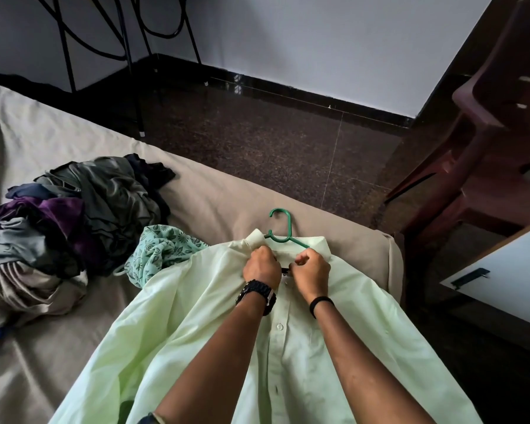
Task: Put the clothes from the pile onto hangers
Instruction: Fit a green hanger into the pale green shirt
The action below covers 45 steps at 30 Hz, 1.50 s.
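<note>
Beneath both hands and forearms, a bed (227,191) under a grey-brown sheet, its corner just right of the right hand. Spread over it, under and toward the body from the hands, a pale green shirt (288,347), buttoned placket running between the forearms, collar just beyond the knuckles. Well left of the left hand, a pile of clothes (74,209), dark grey, purple and beige, with a teal floral garment (162,252) between pile and shirt, touching both. Just beyond the fingers, a green hanger (280,228) inside the collar, hook lying on the sheet. Left hand (262,266), curled, pinching fabric at the collar's left side; right hand (311,270), curled likewise, gripping the collar's right side, apparently at the top button.
</note>
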{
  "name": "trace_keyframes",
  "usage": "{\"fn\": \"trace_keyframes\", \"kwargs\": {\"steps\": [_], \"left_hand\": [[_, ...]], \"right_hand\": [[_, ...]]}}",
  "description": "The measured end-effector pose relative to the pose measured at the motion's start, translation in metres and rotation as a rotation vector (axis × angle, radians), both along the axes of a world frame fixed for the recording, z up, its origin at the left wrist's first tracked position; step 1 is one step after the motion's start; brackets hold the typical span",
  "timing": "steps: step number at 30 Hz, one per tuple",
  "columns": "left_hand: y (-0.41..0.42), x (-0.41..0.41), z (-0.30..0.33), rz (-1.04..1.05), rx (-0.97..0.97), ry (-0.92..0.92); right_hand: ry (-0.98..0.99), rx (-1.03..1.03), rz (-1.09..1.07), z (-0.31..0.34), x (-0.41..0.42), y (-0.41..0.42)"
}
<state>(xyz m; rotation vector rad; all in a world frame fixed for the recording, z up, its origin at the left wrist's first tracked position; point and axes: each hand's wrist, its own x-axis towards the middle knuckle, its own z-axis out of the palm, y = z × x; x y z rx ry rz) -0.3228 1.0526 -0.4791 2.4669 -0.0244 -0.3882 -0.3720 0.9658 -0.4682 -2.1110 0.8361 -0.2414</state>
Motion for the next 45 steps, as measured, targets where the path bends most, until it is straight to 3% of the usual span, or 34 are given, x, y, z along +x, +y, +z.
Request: {"fn": "trace_keyframes", "kwargs": {"steps": [4,7,10,14,21,29,35,40,45], "left_hand": [[0.003,0.005,-0.001,0.031,-0.192,0.053],[0.007,0.007,0.008,0.102,-0.462,0.120],[0.009,0.004,0.021,0.167,-0.732,0.200],[0.011,-0.001,0.025,0.151,-0.892,0.272],[0.016,-0.009,0.029,0.103,-0.865,0.221],[0.019,-0.009,0.032,0.063,-0.833,0.212],[0.014,-0.015,0.026,0.111,-0.711,0.148],[0.017,-0.024,0.025,0.225,-0.951,0.237],[0.018,-0.028,0.029,0.224,-0.960,0.213]], "right_hand": [[-0.081,0.163,-0.136,0.005,0.003,-0.003],[-0.108,0.309,-0.188,0.005,0.003,-0.006],[-0.189,0.484,-0.183,0.010,-0.001,-0.006],[-0.267,0.642,-0.105,0.018,-0.010,-0.008],[-0.290,0.690,-0.081,0.017,-0.016,0.000],[-0.288,0.563,-0.061,0.018,-0.021,0.003],[-0.326,0.770,-0.096,0.020,-0.021,0.006],[-0.290,0.510,-0.051,0.028,-0.016,0.003],[-0.243,0.248,0.010,0.030,-0.019,0.004]]}}
